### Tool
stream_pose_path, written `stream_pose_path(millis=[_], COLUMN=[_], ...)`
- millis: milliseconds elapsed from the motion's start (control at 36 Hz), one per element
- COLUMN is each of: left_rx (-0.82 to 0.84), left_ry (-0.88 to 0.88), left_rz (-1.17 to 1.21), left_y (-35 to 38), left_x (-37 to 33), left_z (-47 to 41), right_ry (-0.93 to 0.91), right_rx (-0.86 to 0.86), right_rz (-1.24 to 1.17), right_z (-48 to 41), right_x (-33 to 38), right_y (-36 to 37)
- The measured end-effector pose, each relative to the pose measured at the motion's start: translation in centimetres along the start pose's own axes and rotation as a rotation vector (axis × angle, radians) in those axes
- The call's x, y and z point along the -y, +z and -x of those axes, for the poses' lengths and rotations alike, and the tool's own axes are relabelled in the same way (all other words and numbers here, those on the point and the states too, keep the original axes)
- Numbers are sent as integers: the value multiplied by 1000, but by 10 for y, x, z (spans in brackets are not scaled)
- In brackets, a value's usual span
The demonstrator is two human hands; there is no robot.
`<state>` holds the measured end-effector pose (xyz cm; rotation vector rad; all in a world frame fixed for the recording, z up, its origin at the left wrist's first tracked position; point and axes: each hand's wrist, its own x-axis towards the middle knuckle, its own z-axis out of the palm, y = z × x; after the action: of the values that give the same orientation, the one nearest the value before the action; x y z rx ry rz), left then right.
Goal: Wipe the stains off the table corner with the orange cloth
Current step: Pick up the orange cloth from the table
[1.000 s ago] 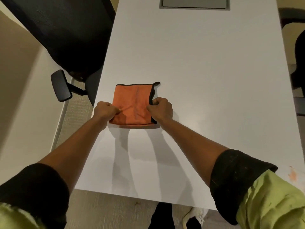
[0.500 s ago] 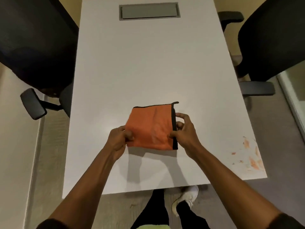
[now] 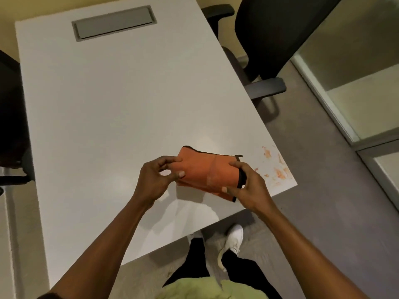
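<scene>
Orange cloth, folded into a flat rectangle with black trim along its right edge, held between both hands above the near right part of the desk. Whether it clears the surface or brushes it cannot be told. Left hand pinches the cloth's left edge, thumb on top, fingers curled beneath. Right hand clamps the right edge, thumb pressed on the orange face, fingers wrapped round the black trim.

Stains: orange-red smears and flecks on the desk's near right corner, just beside the right hand, not covered by the cloth.

Desk white, with a grey rectangular hatch set into its far end. Black office chair at the right side, another dark chair at the left edge. Grey carpet below; a white shoe and dark trousers show under the desk's near edge.
</scene>
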<state>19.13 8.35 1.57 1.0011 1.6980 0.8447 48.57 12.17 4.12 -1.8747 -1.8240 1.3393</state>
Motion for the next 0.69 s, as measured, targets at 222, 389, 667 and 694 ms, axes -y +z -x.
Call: stream_pose_path(millis=[222, 389, 667, 694], left_rx=[39, 89, 231, 220], left_ry=[209, 289, 118, 88], left_rz=[-397, -466, -225, -209], left_y=[59, 99, 134, 137], left_x=[-24, -33, -31, -30], left_z=[12, 28, 48, 50], right_ry=[2, -126, -74, -76], right_rx=[-280, -324, -233, -224], right_rz=[191, 102, -242, -290], right_z=[50, 80, 113, 114], right_x=[-64, -105, -148, -150], right_y=[-23, -39, -60, -59])
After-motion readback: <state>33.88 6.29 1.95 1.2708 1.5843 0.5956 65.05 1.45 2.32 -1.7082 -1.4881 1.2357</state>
